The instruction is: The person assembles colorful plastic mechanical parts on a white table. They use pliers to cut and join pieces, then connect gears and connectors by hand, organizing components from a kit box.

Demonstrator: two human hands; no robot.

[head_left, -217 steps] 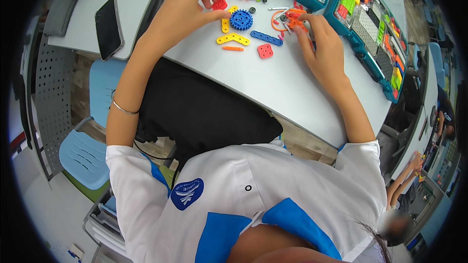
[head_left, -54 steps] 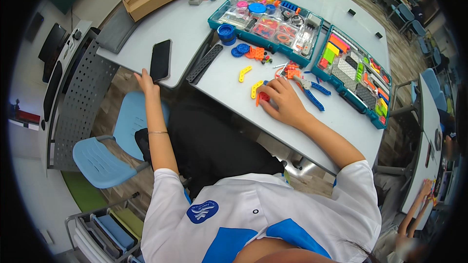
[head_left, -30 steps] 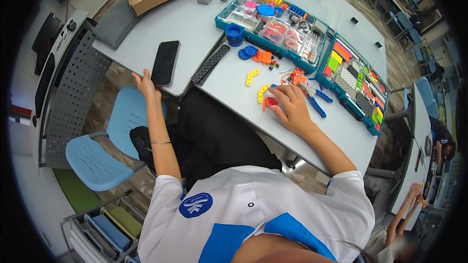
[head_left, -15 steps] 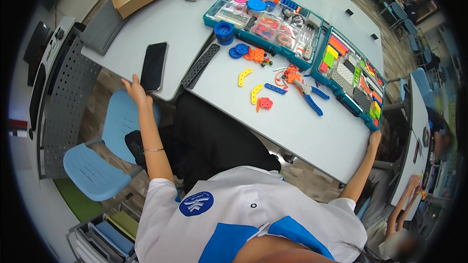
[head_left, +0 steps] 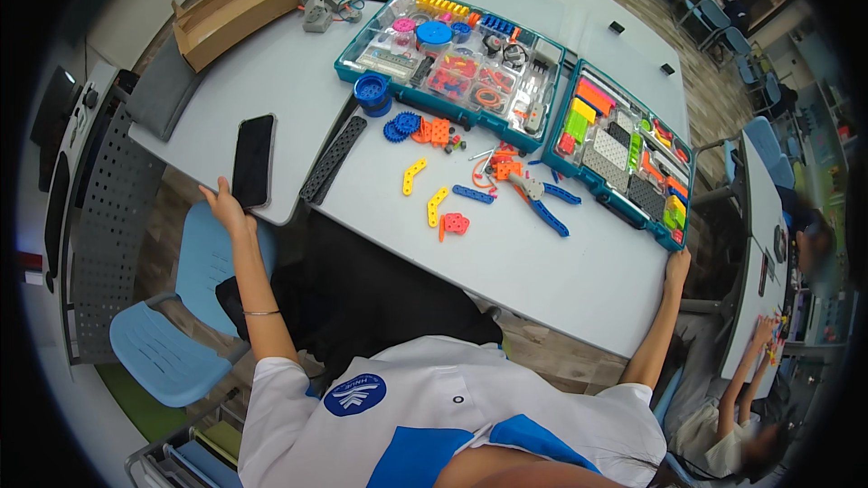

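Note:
My left hand [head_left: 229, 210] is at the front edge of the left table, just beside a black smartphone [head_left: 254, 161]. Its fingers are spread, and nothing shows in them. Over at the right edge of the table, my right hand [head_left: 676, 267] is by the near corner of a teal parts case [head_left: 655, 233]; its fingers are mostly hidden. Between the hands lie blue-handled pliers [head_left: 547, 203], yellow angled beams [head_left: 413, 175], a blue beam [head_left: 473, 194], a red plate piece [head_left: 456, 224], blue gears [head_left: 401, 127] and a long black perforated beam [head_left: 333, 161].
The case's other half [head_left: 506, 131] holds many colourful parts. Blue wheels [head_left: 372, 91] stand beside it. Farther left are a cardboard box [head_left: 240, 14], a grey adapter with cables [head_left: 318, 14] and a grey pad [head_left: 163, 90]. Blue chairs [head_left: 167, 352] stand left; another person [head_left: 723, 425] sits right.
The view has shifted, so the tables and cases appear farther left. My left hand remains by the table edge near the phone, my right by the case corner. The parts keep their layout.

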